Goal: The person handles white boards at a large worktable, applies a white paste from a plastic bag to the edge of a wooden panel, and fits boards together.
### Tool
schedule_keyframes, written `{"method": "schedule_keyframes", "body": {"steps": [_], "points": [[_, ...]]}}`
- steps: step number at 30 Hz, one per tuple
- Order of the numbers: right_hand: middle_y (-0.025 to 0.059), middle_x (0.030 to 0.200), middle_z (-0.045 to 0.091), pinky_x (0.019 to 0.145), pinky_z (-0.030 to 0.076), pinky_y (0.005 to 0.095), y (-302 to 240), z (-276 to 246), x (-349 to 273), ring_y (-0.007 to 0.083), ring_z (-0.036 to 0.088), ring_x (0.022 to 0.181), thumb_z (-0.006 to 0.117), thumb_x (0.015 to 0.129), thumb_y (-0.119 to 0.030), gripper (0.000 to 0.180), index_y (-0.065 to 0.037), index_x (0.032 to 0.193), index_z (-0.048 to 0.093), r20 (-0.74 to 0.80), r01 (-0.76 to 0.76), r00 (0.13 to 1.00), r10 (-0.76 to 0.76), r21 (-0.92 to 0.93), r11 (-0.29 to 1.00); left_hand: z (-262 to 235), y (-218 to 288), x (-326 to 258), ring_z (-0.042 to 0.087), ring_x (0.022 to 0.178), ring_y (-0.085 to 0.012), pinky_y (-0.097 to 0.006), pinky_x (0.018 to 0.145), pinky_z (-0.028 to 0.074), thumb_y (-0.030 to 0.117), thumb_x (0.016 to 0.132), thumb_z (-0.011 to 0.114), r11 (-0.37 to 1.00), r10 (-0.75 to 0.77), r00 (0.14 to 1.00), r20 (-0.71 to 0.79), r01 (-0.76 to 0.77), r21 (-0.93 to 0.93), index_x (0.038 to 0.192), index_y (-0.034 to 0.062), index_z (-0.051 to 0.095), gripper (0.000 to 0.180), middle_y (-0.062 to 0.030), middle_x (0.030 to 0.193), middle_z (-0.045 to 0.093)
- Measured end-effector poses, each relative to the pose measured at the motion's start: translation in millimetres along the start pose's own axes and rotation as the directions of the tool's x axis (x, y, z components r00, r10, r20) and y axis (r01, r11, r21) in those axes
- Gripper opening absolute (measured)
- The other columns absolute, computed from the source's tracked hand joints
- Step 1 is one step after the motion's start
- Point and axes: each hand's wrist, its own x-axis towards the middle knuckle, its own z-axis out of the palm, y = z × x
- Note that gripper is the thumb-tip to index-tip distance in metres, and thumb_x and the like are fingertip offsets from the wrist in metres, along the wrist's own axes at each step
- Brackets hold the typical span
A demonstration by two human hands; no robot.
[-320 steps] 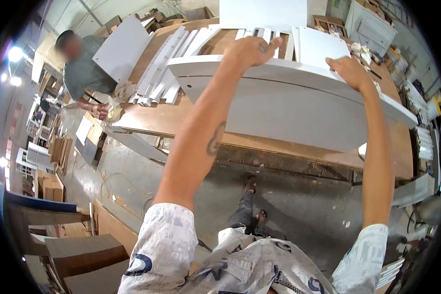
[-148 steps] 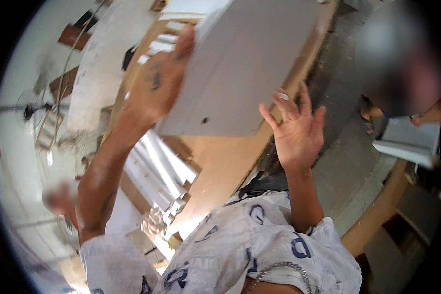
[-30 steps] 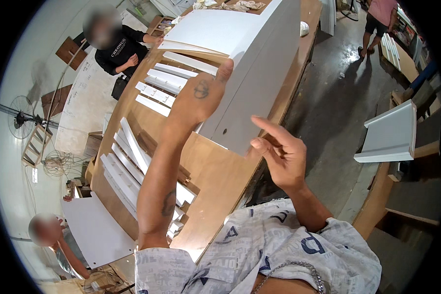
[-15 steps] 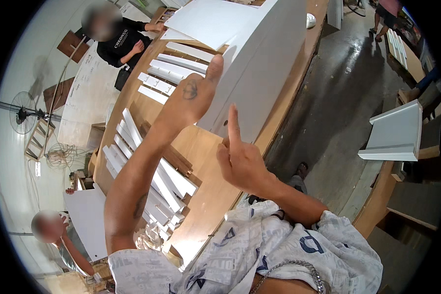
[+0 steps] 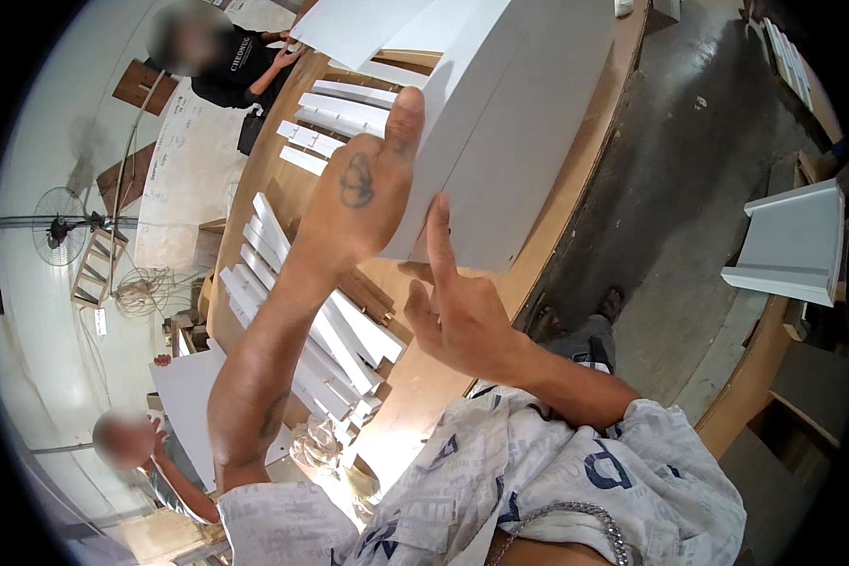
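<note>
A long white box-like piece of furniture [image 5: 528,123] lies on the wooden worktable, a thin seam running along the side facing me. My left hand [image 5: 358,193] is at its near left end, thumb pointing up along the edge; the other fingers are mostly hidden and appear wrapped round the end. Below and to the right is my right hand [image 5: 457,311], its index finger stretched out and laid against the white side at the seam. The other fingers of that hand curl loosely and hold nothing.
Several white strips [image 5: 302,330] lie left on the worktable [image 5: 410,377], with more white slats [image 5: 349,113] behind. White boards [image 5: 349,28] rest near a person in black [image 5: 241,61]. Another person, lower left, holds a white panel [image 5: 184,396]. A white panelled piece [image 5: 788,241] stands right.
My view has shifted slightly. My right index finger has moved closer to my left hand, along the seam and over the dark hole. The person in black now has both hands at the boards.
</note>
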Motion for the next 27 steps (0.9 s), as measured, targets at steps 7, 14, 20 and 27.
{"method": "schedule_keyframes", "body": {"steps": [7, 14, 20, 27], "points": [[0.0225, 0.077, 0.066, 0.05, 0.048, 0.03, -1, -7, -2, 0.0263, 0.061, 0.05, 0.054, 0.083, -0.007, 0.088, 0.001, 0.143, -0.009, 0.093, -0.018, 0.996, 0.001, 0.175, 0.984, -2, 2, 6, 0.052, 0.071, -0.0292, -0.041, 0.075, 0.043, 0.078, 0.083, 0.012, 0.993, -0.096, 0.995, 0.003, 0.096, 0.069, 0.07, -0.0085, 0.059, 0.099, -0.0203, 0.067, 0.057], [0.0139, 0.076, 0.067, 0.052, 0.047, 0.0256, -22, -29, -14, 0.0138, 0.057, 0.051, 0.06, 0.084, -0.008, 0.051, 0.002, 0.132, 0.043, 0.105, -0.083, 0.993, 0.047, 0.367, 0.926, -2, -15, 8, 0.057, 0.098, -0.0371, -0.041, 0.089, 0.042, 0.079, 0.081, 0.009, 0.999, -0.014, 0.998, 0.055, 0.016, -0.028, 0.103, -0.0106, 0.061, 0.106, -0.0299, 0.099, 0.061], [0.0062, 0.065, 0.059, 0.05, 0.043, 0.0233, 0, -46, -6, 0.0093, 0.051, 0.052, 0.066, 0.087, -0.018, 0.022, 0.003, 0.082, 0.06, -0.22, -0.076, 0.959, 0.18, 0.412, 0.908, 0, 1, 6, 0.058, 0.09, -0.0354, -0.041, 0.086, 0.042, 0.081, 0.08, 0.011, 0.994, -0.093, 0.994, 0.05, 0.089, 0.068, 0.09, -0.0116, 0.063, 0.107, -0.0274, 0.087, 0.062], [0.0037, 0.052, 0.048, 0.043, 0.039, 0.024, 16, -45, 4, 0.0105, 0.05, 0.044, 0.053, 0.095, -0.025, 0.036, 0.0, 0.07, 0.051, -0.229, 0.057, 0.973, -0.013, 0.186, 0.981, 1, -5, 1, 0.058, 0.08, -0.034, -0.042, 0.079, 0.044, 0.078, 0.082, 0.011, 0.999, -0.015, 1.0, -0.009, 0.016, 0.047, 0.081, -0.0104, 0.063, 0.103, -0.0258, 0.074, 0.06]]}}
